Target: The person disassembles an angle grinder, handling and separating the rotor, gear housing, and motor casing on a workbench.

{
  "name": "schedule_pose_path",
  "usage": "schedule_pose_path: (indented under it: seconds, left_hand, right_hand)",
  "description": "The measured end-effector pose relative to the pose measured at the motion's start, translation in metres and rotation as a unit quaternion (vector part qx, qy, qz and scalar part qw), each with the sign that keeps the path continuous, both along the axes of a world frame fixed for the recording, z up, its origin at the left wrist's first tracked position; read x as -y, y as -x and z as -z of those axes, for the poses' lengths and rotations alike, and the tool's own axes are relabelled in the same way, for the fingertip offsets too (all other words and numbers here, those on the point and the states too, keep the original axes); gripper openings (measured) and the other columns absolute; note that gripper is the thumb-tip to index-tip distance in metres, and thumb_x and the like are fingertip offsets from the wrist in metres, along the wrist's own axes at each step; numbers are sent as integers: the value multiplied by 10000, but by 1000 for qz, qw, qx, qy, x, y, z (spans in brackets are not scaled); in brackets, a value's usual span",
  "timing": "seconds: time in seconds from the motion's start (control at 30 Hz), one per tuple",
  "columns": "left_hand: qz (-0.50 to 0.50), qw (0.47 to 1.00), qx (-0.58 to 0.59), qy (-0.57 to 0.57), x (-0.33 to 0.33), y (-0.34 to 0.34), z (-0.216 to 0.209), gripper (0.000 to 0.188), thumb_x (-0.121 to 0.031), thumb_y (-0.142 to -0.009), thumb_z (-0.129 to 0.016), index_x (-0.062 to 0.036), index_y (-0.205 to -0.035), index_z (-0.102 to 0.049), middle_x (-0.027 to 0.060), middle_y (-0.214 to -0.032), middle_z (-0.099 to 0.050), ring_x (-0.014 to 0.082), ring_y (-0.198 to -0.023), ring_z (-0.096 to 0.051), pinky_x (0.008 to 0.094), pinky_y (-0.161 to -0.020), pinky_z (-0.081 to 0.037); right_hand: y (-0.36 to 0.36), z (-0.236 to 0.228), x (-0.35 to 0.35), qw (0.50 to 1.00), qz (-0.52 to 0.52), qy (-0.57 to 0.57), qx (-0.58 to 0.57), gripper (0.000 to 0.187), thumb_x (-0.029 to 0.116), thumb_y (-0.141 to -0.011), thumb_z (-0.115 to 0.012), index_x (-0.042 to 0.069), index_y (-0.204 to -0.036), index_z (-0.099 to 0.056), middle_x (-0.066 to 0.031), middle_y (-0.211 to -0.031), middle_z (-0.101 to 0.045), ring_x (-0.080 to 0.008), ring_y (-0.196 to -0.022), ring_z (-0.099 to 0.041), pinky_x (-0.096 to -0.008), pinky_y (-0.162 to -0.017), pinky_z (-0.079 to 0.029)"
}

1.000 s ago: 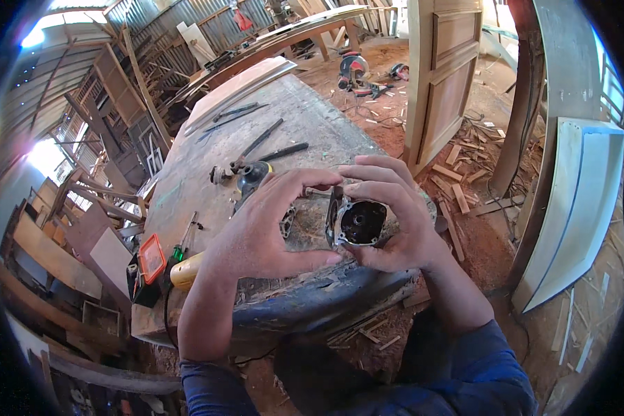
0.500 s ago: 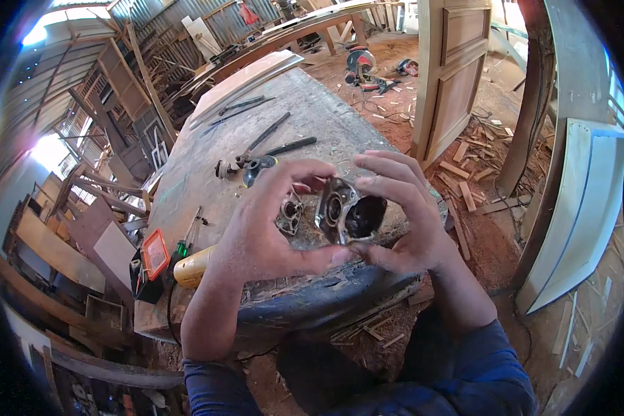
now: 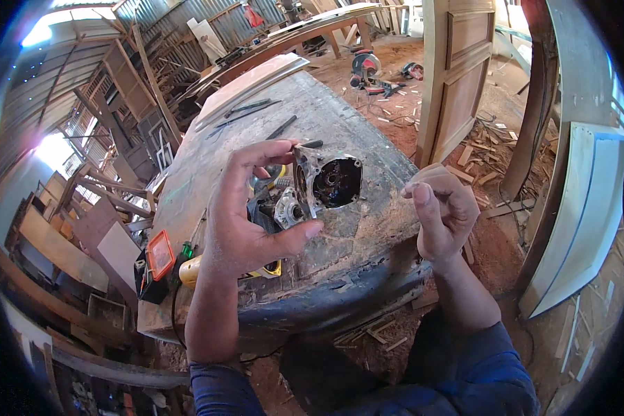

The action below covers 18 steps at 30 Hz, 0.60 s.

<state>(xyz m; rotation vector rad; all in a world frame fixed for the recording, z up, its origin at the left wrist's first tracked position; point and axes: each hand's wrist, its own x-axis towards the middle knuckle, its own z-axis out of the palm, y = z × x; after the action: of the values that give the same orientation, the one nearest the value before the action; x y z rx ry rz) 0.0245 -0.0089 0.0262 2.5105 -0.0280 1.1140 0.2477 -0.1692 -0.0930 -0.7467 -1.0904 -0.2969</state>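
My left hand point(image 3: 239, 222) is closed on a metal gear housing point(image 3: 312, 182), thumb below and fingers above. Its round hollow faces me, dark and greasy inside. Clear of the housing, my right hand point(image 3: 445, 211) is held up over the bench's right edge with curled fingers, the thumb tip near the index finger; whether something small sits between them I cannot make out. Behind the left thumb shows a silver metal flange with a round centre point(image 3: 288, 209). A yellow power tool body point(image 3: 189, 272) lies on the bench, partly hidden by my left wrist.
The worn workbench point(image 3: 367, 236) carries a black box with an orange-rimmed lid point(image 3: 161, 255), a green-handled screwdriver point(image 3: 187, 248) and dark tools point(image 3: 249, 109) farther back. A panelled wooden door point(image 3: 457, 76) stands at right. A mitre saw point(image 3: 365, 68) sits on the scrap-strewn floor.
My right hand has let go of the housing and moved right, its fingers curling. The left hand keeps the housing, now shifted left and turned so its hollow faces me.
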Motion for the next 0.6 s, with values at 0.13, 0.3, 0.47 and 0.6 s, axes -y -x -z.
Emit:
schedule_pose_path:
  seconds: [0.13, 0.3, 0.47, 0.6]
  left_hand:
    - [3, 1000, -4, -9, 0, 1, -1, 899, -235, -671, -982, -46, -1446, -567, 103, -1408, -673, 215, -1266, -647, 386, -1045, -465]
    - [16, 1000, 3, 16, 0, 0, 1, 898, -232, -671, -981, -47, -1447, -568, 101, -1420, -667, 220, -1273, -649, 389, -1046, -466]
    - [20, 1000, -2, 11, 3, -1, 2, 895, -228, -676, -981, -49, -1449, -566, 97, -1429, -660, 221, -1282, -648, 389, -1047, -466]
    - [19, 999, -17, 27, 5, 0, 2, 890, -225, -674, -983, -51, -1444, -572, 92, -1403, -664, 229, -1273, -655, 396, -1069, -468]
  right_hand:
    - [12, -9, -1, 997, 31, 11, -71, 127, 61, -978, -805, -2, -948, -699, -64, -860, -710, -119, -755, -606, -282, -674, -451]
    - [1, 0, 0, 999, -4, 37, -1, 129, 103, -981, -815, 18, -964, -720, -72, -860, -728, -127, -769, -642, -293, -701, -500]
    - [7, -9, 2, 996, 27, 86, 3, 167, 138, -958, -841, 21, -996, -728, -80, -900, -743, -160, -815, -677, -305, -754, -530]
    - [8, -11, 3, 992, 14, 118, 31, 255, 189, -924, -873, 21, -1060, -738, -81, -941, -750, -172, -859, -690, -314, -799, -538]
